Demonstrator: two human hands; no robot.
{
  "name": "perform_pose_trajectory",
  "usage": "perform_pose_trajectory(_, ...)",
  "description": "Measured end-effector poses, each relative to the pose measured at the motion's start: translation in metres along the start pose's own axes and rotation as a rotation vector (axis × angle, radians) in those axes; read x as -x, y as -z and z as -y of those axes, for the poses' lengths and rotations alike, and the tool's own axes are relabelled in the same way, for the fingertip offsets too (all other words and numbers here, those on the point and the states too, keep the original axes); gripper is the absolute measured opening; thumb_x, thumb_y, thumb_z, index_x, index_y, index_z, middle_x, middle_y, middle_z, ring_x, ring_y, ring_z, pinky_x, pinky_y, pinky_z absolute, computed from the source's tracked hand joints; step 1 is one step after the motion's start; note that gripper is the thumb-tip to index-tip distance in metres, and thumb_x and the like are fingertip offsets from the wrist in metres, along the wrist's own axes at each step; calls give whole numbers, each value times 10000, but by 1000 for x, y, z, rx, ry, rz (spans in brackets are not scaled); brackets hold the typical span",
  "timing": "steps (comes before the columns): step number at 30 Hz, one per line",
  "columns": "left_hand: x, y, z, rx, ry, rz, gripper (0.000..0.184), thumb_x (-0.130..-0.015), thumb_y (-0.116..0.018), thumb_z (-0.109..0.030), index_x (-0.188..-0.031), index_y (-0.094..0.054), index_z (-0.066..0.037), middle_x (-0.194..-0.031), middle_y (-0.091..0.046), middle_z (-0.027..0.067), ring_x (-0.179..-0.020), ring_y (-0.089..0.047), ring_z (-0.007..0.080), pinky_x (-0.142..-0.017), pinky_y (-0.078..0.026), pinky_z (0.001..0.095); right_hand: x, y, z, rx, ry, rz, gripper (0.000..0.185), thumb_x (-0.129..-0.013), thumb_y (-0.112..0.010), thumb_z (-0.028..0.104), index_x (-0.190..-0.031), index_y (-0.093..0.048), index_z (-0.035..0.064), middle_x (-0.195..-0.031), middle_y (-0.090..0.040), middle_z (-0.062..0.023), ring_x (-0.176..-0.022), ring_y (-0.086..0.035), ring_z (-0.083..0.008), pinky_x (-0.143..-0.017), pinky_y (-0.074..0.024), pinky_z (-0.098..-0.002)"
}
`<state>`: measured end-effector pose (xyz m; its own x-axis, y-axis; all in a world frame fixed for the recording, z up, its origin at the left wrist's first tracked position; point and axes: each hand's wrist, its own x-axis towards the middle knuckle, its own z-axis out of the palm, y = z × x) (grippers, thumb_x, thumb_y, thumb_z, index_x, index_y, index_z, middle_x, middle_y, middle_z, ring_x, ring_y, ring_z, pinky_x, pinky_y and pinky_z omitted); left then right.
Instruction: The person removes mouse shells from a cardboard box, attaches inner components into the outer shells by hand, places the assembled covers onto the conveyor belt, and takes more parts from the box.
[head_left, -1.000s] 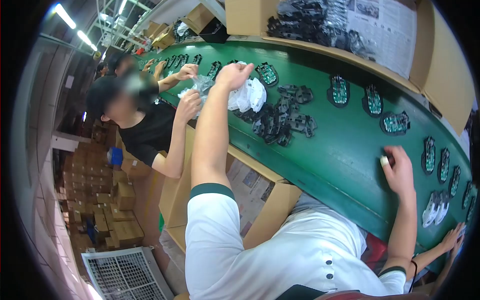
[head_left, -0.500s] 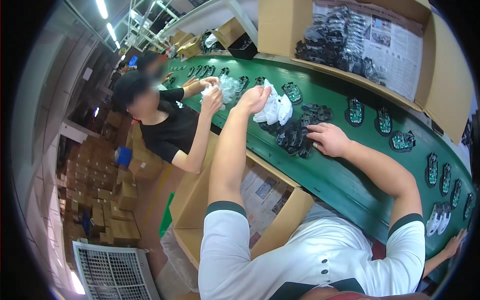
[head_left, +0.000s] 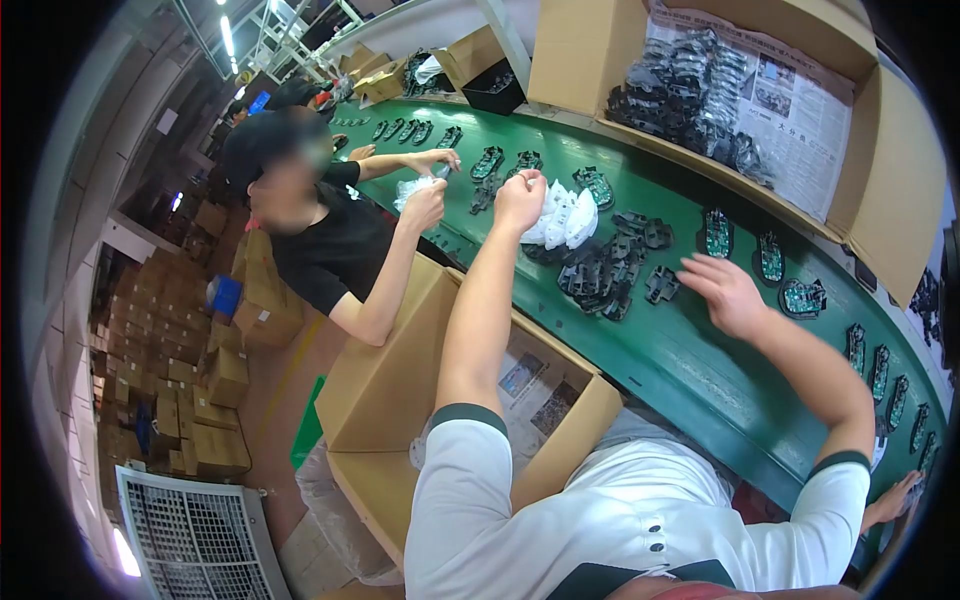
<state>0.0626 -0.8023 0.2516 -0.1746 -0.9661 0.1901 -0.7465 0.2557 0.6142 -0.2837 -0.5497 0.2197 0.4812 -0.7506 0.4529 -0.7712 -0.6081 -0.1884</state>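
My left hand (head_left: 520, 203) is over the green belt (head_left: 640, 360), its fingers curled together. Whatever it may hold is hidden. Right beside it lies a heap of white plastic shells (head_left: 568, 222). A pile of black plastic parts (head_left: 598, 278) sits just below those shells. One separate black part (head_left: 662, 284) lies between that pile and my right hand (head_left: 735, 298). My right hand hovers with its fingers stretched out and nothing in them. Black housings with green circuit boards, such as one housing (head_left: 717, 233) close to my right hand, lie along the belt.
A cardboard box (head_left: 570, 60) with stacked black and clear parts stands behind the belt. An open carton (head_left: 385, 400) is at my left front. On the left, a co-worker (head_left: 325, 255) handles white material (head_left: 413, 190). Another person's hand (head_left: 893, 497) rests at the right edge.
My right hand has moved right, off the black pile, and a single black part now lies apart from it. My left hand has shifted slightly right. The co-worker's white bundle looks smaller.
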Motion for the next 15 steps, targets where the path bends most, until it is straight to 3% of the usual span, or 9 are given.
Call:
perform_pose_trajectory(2,6,-2,-10,-24,68,-71,398,-895,-698,-454,-1093,-693,-108,-1024,-759,176,-1020,-711,363,-895,-539,465,42,2,5,-52,-108,77,449,-820,-654,50,-1269,-662,41,-1379,-623,-204,-1329,-549,-414,-1105,-457,-505)
perform_pose_trajectory(3,7,-1,-18,-50,107,-106,395,-889,-708,-451,-1062,-688,-97,-999,-756,174,-996,-714,363,-883,-541,460,59,1,10,-130,-175,142,475,-818,-672,86,-1289,-648,30,-1419,-589,-226,-1360,-516,-433,-1137,-426,-518)
perform_pose_trajectory(4,8,-1,-24,-79,146,-137,393,-882,-718,-448,-1031,-682,-86,-975,-754,172,-973,-716,363,-871,-542,454,64,15,27,-193,-222,242,613,-803,-695,147,-1387,-573,6,-1525,-468,-265,-1427,-428,-460,-1199,-344,-526)
perform_pose_trajectory(7,12,-3,-33,-118,178,-213,329,-890,-719,-375,-1016,-648,-79,-1000,-744,189,-971,-708,385,-873,-538,475,75,27,56,-144,-309,324,725,-789,-681,156,-1470,-489,-2,-1589,-371,-272,-1469,-360,-467,-1229,-284,-533)
perform_pose_trajectory(8,12,-6,-33,-117,168,-266,316,-896,-714,-355,-1034,-643,-80,-1000,-742,190,-972,-708,382,-871,-537,481,75,33,64,-188,-365,330,744,-775,-634,68,-1495,-461,-3,-1587,-374,-276,-1468,-365,-460,-1229,-294,-518)
perform_pose_trajectory(11,11,-13,-39,-107,54,-448,311,-926,-674,-263,-1173,-604,-85,-975,-740,187,-934,-709,395,-826,-537,501,91,36,65,-148,-407,392,730,-761,-592,-5,-1482,-478,3,-1585,-385,-264,-1470,-379,-429,-1220,-326,-489)
perform_pose_trajectory(14,16,-15,-53,28,-135,-594,419,-929,-664,-205,-1311,-552,-76,-969,-729,198,-866,-699,424,-780,-534,506,100,39,67,-97,-430,294,659,-752,-659,5,-1404,-566,17,-1511,-504,-205,-1353,-503,-397,-1141,-419,-463)
perform_pose_trajectory(15,23,-16,-67,233,-184,-572,440,-932,-681,-150,-1331,-541,-28,-949,-721,171,-826,-718,323,-730,-542,442,101,42,69,-96,-453,263,642,-750,-681,20,-1385,-585,20,-1490,-532,-191,-1320,-529,-394,-1122,-436,-463)
